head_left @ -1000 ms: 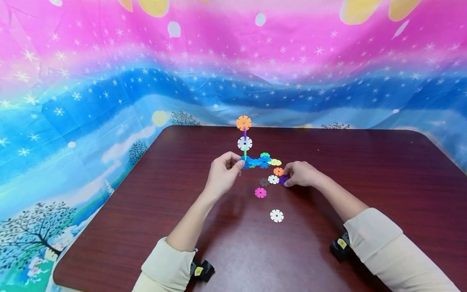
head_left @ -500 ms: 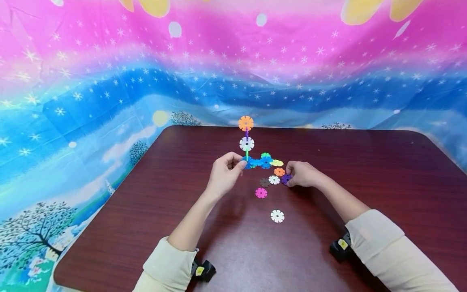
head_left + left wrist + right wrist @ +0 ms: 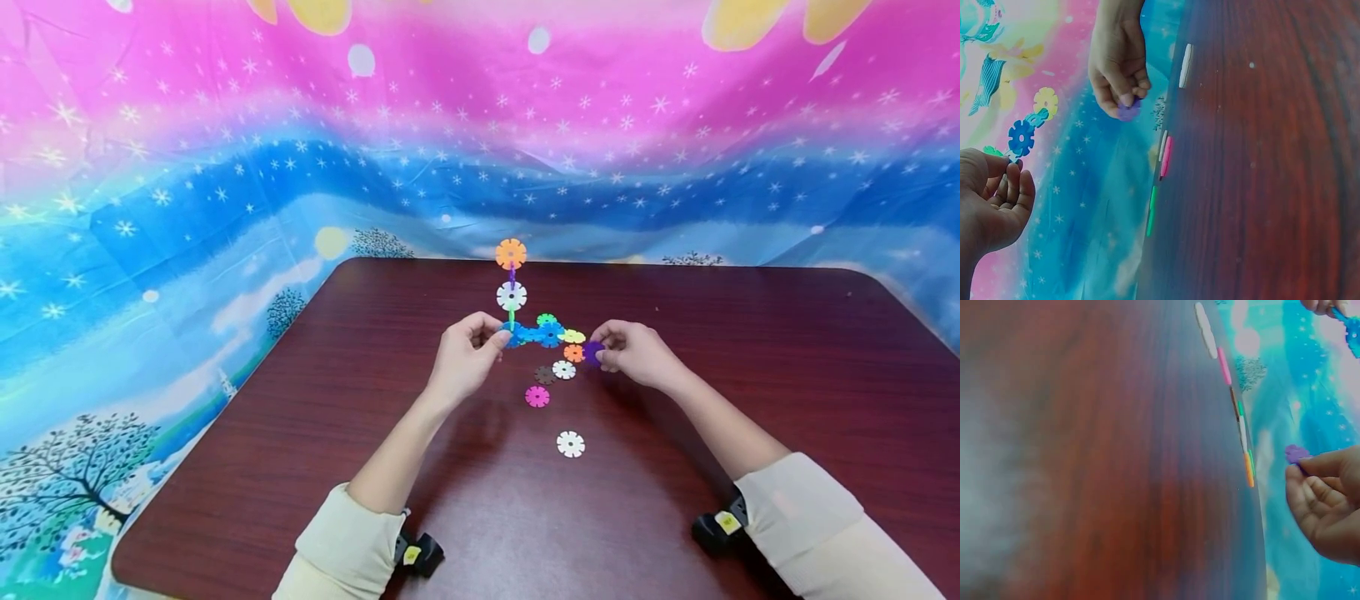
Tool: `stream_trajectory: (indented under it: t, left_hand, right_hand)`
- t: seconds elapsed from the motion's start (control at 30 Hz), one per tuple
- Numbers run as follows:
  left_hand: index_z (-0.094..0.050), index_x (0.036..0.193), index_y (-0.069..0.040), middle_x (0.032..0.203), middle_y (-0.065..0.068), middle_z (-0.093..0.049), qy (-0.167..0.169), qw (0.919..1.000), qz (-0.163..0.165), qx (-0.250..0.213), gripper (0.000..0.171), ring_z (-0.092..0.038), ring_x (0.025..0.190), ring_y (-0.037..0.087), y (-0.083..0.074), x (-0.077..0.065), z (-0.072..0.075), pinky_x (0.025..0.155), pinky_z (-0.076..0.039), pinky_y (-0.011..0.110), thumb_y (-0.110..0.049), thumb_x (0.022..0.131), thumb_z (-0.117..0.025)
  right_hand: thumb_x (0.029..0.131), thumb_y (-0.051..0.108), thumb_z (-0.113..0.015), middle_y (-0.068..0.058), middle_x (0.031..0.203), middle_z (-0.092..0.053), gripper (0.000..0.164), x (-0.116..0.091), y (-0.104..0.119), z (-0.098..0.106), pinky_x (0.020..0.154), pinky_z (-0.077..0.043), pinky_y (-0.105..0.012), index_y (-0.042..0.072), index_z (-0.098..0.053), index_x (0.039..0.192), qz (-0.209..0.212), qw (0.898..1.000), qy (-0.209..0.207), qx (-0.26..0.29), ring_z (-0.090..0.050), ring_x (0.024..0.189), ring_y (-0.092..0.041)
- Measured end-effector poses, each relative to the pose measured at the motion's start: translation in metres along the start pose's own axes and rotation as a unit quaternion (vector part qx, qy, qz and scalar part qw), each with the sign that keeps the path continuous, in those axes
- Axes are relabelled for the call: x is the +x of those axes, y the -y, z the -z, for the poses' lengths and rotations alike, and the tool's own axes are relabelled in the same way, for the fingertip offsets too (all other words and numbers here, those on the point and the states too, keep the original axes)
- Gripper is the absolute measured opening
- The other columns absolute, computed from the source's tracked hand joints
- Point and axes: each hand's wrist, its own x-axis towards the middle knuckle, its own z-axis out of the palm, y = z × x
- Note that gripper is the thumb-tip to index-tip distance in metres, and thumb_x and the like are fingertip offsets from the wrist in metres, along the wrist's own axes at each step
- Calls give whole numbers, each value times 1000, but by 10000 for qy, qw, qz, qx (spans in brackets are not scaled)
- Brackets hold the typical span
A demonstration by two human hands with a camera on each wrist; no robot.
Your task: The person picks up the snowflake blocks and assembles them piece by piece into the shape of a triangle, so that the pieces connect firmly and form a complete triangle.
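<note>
My left hand [image 3: 467,354] pinches the blue end of a structure of joined, notched plastic discs, held above the table. From that end rises a column with a white disc [image 3: 512,296] and an orange disc [image 3: 511,253] on top. A blue disc [image 3: 551,334], a green one [image 3: 547,319] and a yellow disc [image 3: 573,336] extend to the right. Thumb and fingers of my right hand [image 3: 643,357] pinch a loose purple disc [image 3: 592,353], just right of the yellow one and apart from it. In the right wrist view the purple disc [image 3: 1296,454] shows at the fingertips.
Loose discs lie flat on the dark red-brown table [image 3: 300,433]: orange [image 3: 573,353], white [image 3: 564,370], brown [image 3: 544,375], pink [image 3: 537,397] and a nearer white one [image 3: 571,444]. A printed cloth [image 3: 420,133] hangs behind the table.
My right hand has raised the purple disc from beside the loose discs, up and slightly right. My left hand and the structure have shifted slightly right.
</note>
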Motion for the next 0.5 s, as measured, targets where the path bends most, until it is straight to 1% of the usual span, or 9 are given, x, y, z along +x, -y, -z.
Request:
stream_trajectory:
  t: [0.13,0.23,0.37,0.5]
  left_hand:
    - [-62,93,2,71,12,-57,22,10000,73,-10,13,-56,69,36,0,0,0,51,-38,25,-11,89,-63]
    - [-63,93,1,71,12,-57,29,10000,69,31,13,-56,68,33,-1,1,-1,51,-39,25,-11,89,-62]
    - [-63,90,-1,69,9,-56,34,9999,47,94,11,-55,65,25,-1,0,-2,52,-40,26,-12,89,-62]
    - [-62,89,-2,68,7,-56,41,9999,15,102,9,-53,62,19,-1,-1,-2,52,-41,26,-11,89,-62]
  right_hand:
    - [86,-8,-56,-19,86,-57,19,-8,4,3,68,-54,-38,-7,-53,104,182,9966,-260,765,-65,75,-28]
    - [86,-9,-55,-21,87,-55,18,-14,9,4,69,-54,-39,-8,-50,103,320,9924,-354,1138,-66,76,-30]
    - [86,-9,-56,-22,86,-56,17,-21,15,6,69,-53,-39,-7,-49,101,535,9886,-448,1338,-66,76,-28]
    - [86,-7,-58,-23,87,-59,17,-28,20,8,68,-54,-38,-6,-49,101,744,9857,-567,1400,-66,76,-31]
